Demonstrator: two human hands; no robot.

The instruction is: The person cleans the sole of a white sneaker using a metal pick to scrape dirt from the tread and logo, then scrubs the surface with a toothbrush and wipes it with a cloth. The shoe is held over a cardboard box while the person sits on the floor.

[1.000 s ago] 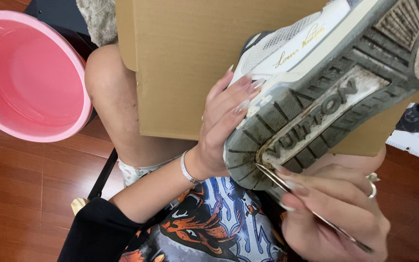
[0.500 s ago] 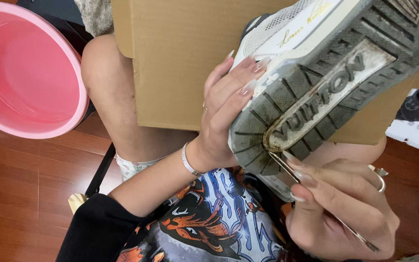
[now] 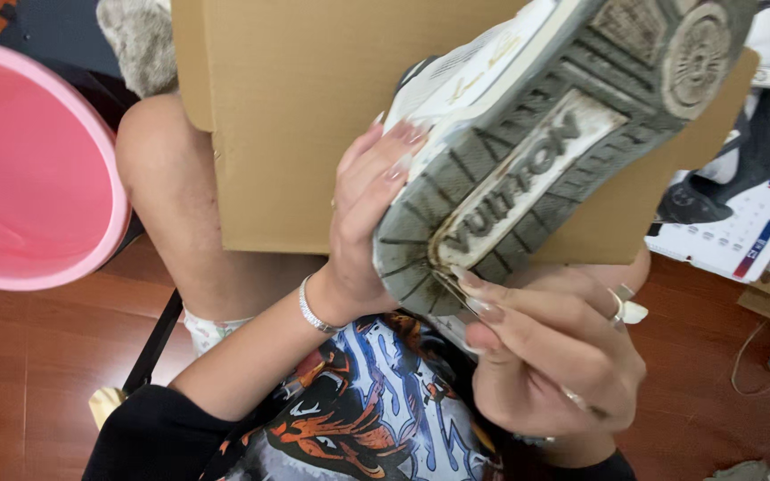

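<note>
Right hand [image 3: 554, 356] nearest the camera, at 5 o'clock: grip pinched narrow on a thin metal pick [image 3: 456, 292], thumb and forefinger closed on its shaft, tip in a tread groove at the sneaker's near end. The rest of the pick runs back through the fist and pokes out near the wrist. Ring on one finger.

Left hand [image 3: 367, 223] just left of centre: grip wrapped around the near end of the sneaker [image 3: 545, 151], fingers on the white upper, palm against the sole edge. Bracelet at the wrist. Sneaker is tilted sole-up toward the camera and runs from centre out to 1 o'clock; grey tread is dirty, with a pale inset panel.

Behind the shoe: a cardboard box [image 3: 287, 125] on the lap, its lower edge just under the sneaker. Little room between shoe and box face.

Pink basin [image 3: 37, 178] at 9 o'clock, cut by the left frame edge, well apart from both hands. Bare wood floor [image 3: 37, 374] at 7 o'clock is the open room. At 3 o'clock, clutter: a dark shoe [image 3: 715, 191] on a white printed box [image 3: 741, 236].

Versus half a second ago: same holds on both sides, pick tip in the same spot, sneaker slightly higher in view.
</note>
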